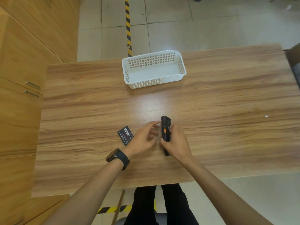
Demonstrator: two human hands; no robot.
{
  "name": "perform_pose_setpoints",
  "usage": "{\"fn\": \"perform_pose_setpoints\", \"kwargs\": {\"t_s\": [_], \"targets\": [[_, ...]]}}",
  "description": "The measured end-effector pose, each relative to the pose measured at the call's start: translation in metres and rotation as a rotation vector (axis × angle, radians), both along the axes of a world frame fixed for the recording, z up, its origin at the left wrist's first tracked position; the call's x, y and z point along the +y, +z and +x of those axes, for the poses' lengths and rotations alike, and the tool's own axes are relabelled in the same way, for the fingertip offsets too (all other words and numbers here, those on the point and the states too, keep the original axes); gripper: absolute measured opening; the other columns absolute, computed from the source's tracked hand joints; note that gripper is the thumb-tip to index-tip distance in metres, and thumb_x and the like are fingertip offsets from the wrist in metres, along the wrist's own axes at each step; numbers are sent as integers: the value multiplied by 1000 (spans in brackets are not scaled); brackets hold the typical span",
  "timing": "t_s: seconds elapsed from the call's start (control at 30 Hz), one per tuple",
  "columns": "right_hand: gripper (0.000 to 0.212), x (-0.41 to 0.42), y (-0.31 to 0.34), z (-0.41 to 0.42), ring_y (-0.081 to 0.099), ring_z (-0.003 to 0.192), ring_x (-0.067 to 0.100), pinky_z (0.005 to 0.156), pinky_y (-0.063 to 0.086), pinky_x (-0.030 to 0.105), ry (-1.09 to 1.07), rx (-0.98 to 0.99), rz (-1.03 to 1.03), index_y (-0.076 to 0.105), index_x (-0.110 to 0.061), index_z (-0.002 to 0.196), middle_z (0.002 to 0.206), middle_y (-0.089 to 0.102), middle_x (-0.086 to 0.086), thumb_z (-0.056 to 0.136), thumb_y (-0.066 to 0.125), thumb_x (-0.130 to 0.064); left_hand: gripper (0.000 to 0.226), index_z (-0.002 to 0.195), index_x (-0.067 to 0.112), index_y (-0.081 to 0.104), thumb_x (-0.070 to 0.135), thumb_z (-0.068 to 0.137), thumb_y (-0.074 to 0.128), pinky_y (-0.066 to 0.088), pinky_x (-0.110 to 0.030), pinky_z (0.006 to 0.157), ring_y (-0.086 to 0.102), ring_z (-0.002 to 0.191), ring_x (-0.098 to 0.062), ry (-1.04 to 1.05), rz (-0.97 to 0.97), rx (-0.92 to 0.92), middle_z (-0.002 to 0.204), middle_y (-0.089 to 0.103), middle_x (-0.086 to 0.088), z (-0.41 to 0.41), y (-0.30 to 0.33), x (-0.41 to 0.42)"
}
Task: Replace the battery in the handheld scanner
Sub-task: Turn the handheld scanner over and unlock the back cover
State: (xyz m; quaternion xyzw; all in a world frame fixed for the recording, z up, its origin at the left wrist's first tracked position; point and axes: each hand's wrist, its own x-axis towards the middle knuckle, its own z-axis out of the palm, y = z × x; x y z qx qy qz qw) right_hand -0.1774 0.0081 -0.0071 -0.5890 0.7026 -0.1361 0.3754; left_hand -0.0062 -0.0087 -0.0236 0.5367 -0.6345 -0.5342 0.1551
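Note:
The black handheld scanner [165, 129] stands on its long edge on the wooden table [81, 111], its orange side button facing left. My right hand [176, 141] grips it from the right and covers its lower part. Just left of the scanner my left hand [144, 138] hovers with fingers spread, fingertips close to the scanner's side, holding nothing. A flat black battery [125, 135] with a white barcode label lies on the table, partly tucked under my left hand's edge.
A white perforated plastic basket [129, 75] sits empty at the table's far side. Wooden cabinets [24, 62] stand along the left. A cardboard box corner [293, 59] shows at the far right edge. A wristwatch is on my left wrist.

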Motion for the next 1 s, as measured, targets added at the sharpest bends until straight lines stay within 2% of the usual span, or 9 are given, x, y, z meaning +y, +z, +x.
{"fn": "perform_pose_setpoints", "kwargs": {"t_s": [0.07, 0.2, 0.3, 0.4, 0.5, 0.57, 0.63, 0.83, 1.0], "targets": [[45, 0, -3, 6, 47, 81, 17, 65, 40, 28, 4, -17, 1, 42, -12, 99, 100, 43, 2, 73, 76, -25, 71, 150, 19, 44, 2, 87, 74, 58, -26, 97, 68, 109, -10, 17, 24, 6, 126, 62, -2, 6, 2, -2], [70, -2, -9, 9, 54, 88, 22, 71, 54, 38, -8, 53, 46, 40, -13, 112, 110, 43, 4, 67, 83, -44, 70, 149, 18, 45, 1, 87, 73, 59, -25, 93, 69, 102, -6, 19, 96, 13, 114, 65, 3, 9, 5, 0], [83, -3, -11, 10, 57, 96, 26, 73, 54, 38, 3, 109, 97, 37, -11, 121, 118, 45, 8, 65, 83, -51, 65, 147, 18, 46, -1, 90, 70, 59, -25, 92, 71, 102, -12, 52, 152, 51, 113, 68, -2, 11, 6, 1], [92, -4, -15, 11, 62, 101, 30, 73, 56, 39, 4, 143, 128, 35, -10, 127, 123, 51, 10, 63, 83, -55, 62, 145, 19, 44, -3, 91, 67, 57, -19, 88, 71, 97, -10, 75, 187, 61, 106, 68, 1, 13, 4, 1], [98, -4, -18, 11, 64, 101, 31, 70, 56, 39, -13, 173, 127, 33, -11, 132, 125, 52, 11, 61, 83, -56, 65, 151, 13, 41, 0, 92, 65, 57, -22, 91, 71, 102, -15, 43, 199, 25, 112, 68, -7, 11, -2, 2], [99, -2, -20, 10, 64, 99, 31, 69, 55, 38, -27, 204, 137, 33, -12, 131, 124, 51, 10, 59, 82, -58, 66, 154, 14, 37, 4, 94, 63, 56, -23, 95, 69, 107, -17, 6, 221, 0, 117, 67, -8, 9, -6, 3], [101, 0, -23, 9, 65, 97, 31, 69, 57, 40, -31, 227, 136, 32, -12, 131, 123, 51, 10, 58, 82, -61, 63, 154, 15, 36, 6, 97, 61, 54, -18, 95, 67, 111, -17, -28, 228, -20, 121, 64, -5, 4, -6, 5], [101, 2, -28, 4, 61, 105, 32, 77, 54, 39, -29, 155, 123, 30, -10, 137, 129, 46, 12, 64, 84, -54, 55, 151, 15, 41, 11, 100, 59, 50, -6, 81, 64, 103, -13, -21, 183, -63, 112, 60, 2, -1, -5, 9], [75, 3, -29, -13, 58, 112, 22, 85, 50, 31, 25, -22, 85, 38, -13, 132, 127, 55, 6, 77, 77, -48, 57, 151, 17, 44, 19, 98, 63, 53, -13, 77, 68, 95, -19, -6, 95, -125, 107, 67, -4, -1, -9, 6]]}}
